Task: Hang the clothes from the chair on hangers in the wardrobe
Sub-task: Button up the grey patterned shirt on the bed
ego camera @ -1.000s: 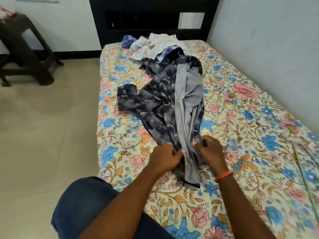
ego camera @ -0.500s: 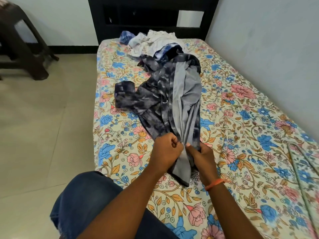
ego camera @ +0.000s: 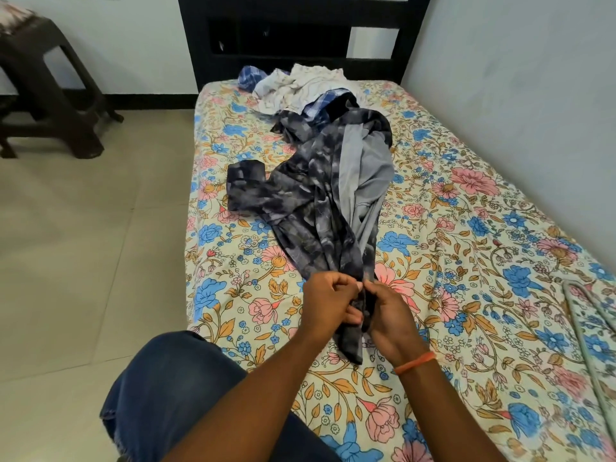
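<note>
Hanger [ego camera: 590, 335] cut off right.

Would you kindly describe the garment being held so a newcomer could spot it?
On the floral bed, a dark garment trails from the heap of clothes at the headboard toward the hands. Unlike those pale and checked pieces, it is mottled navy with a plain grey panel.

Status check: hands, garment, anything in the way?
Left hand and right hand both grip the dark patterned garment at its near end. Garment stretched along bed. Clothes pile beyond. Metal hanger lies right.
</note>
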### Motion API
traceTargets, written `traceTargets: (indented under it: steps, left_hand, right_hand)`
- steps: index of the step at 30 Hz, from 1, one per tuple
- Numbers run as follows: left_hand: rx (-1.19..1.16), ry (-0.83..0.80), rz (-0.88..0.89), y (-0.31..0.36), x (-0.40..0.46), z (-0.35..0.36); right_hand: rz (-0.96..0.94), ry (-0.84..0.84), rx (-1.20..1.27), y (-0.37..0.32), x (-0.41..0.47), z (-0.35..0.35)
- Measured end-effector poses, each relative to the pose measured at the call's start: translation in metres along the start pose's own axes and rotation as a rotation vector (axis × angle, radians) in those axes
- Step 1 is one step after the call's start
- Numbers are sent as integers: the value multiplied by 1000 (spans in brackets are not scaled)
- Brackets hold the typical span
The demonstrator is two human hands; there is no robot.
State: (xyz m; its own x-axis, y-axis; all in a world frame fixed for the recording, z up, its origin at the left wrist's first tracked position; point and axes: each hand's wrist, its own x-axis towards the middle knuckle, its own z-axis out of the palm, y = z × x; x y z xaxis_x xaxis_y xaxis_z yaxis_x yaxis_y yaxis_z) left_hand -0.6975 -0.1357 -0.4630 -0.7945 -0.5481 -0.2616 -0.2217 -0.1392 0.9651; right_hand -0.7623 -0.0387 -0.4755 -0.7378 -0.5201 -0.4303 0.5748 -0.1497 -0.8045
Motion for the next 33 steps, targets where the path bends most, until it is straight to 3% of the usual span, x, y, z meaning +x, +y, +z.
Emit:
traceTargets:
  steps: [5,14,18,21,22,24,28,31,33]
  left_hand:
    - [53,84,39,-1,4,-3]
    - [26,-153,26,18,14,-17]
    - [120,-181,76,20,18,-24]
    - [186,-177,134,16,17,-26]
    - [195,-176,152,14,15,-25]
    - [202,-176,173,9,13,-21]
    - [223,-180,173,0,12,-18]
    - [209,-190,161,-1,13,-18]
    - [198,-193,154,1,13,-16]
  right_hand:
    - [-81,-64,-141,-1,-3,0]
    - [-235,30,-620,-50,-20,3]
    - [-523,214,-1169,-101,-24,-2]
    - [-775,408,-1285,-123,-23,-9]
    - [-783,429,-1273,-122,-23,-8]
    - [-613,342,-1158,-105,-20,-10]
    - [-186,82,-691,-63,-23,-21]
    - [-23,8,-253,-51,-29,-24]
    - [31,1,-91,-50,-31,-26]
